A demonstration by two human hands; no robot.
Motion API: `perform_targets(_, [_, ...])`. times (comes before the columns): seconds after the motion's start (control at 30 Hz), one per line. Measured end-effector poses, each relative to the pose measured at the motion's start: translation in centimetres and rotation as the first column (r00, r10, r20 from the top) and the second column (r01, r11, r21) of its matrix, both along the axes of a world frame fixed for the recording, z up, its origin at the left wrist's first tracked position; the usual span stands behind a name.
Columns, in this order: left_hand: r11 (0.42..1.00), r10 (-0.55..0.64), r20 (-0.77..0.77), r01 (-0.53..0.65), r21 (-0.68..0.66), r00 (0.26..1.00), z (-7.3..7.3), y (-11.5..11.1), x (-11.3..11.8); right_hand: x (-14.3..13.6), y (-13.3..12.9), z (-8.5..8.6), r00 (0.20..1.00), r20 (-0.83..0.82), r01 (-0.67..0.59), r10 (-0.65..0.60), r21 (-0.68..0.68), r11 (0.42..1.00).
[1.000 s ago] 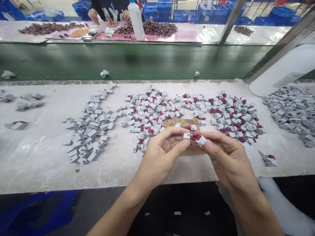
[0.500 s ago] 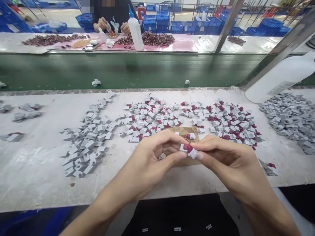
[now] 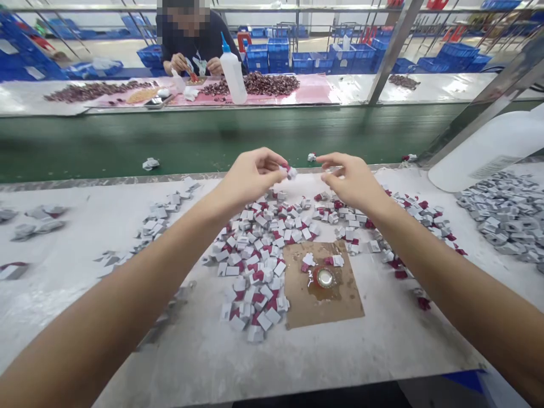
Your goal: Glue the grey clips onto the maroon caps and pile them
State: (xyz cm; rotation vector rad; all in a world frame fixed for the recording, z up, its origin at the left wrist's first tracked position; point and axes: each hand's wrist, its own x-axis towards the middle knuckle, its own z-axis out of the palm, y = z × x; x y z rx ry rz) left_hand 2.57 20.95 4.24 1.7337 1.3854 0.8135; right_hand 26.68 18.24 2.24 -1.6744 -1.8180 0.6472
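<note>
So the left hand has a little grey-and-maroon piece pinched between thumb and fingertips, right about over the far edge of the tabletop. The right hand is beside it, fingers curved, with a clear gap between thumb and forefinger and nothing I can spot in it. Its forefinger is really close to a small loose piece on the green belt, but can't tell if they're touching

Nearer the middle of the tabletop there's a cardboard square with a bottle cap sitting in a wet-looking patch, plus two more grey-and-maroon bits just behind the cap. A big mixed heap spreads along the cardboard's left side, and a plain grey heap lies toward the left edge, partly hidden by the left forearm. Over by the right edge is another grey pile, with a big white bottle leaning near the far right corner. Across the belt a co-worker sits behind a squeeze bottle and some dark brownish heaps
</note>
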Motion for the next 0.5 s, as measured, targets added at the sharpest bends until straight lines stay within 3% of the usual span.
perform_targets(0.13, [0.987, 0.155, -0.081, -0.152, 0.045, 0.985, -1.5, 7.5, 0.9, -1.2, 8.8, -1.9, 0.991, 0.126, -0.048, 0.046, 0.014, 0.999])
perform_targets(0.23, [0.985, 0.171, -0.115, -0.170, 0.024, 0.979, -3.4, 10.7, 0.9, -2.1, 12.2, -3.3, 0.980, 0.174, -0.092, 0.092, -0.005, 0.996])
perform_targets(0.37, [0.984, 0.173, -0.140, -0.176, -0.011, 0.975, -5.5, 12.5, 0.1, -1.9, 12.5, -3.6, 0.983, 0.166, -0.082, 0.078, 0.015, 0.997])
perform_targets(0.5, [0.980, 0.193, -0.197, -0.200, -0.015, 0.961, -5.7, 12.5, -1.0, -0.8, 8.9, -1.3, 0.996, 0.076, -0.051, 0.048, 0.039, 0.998])
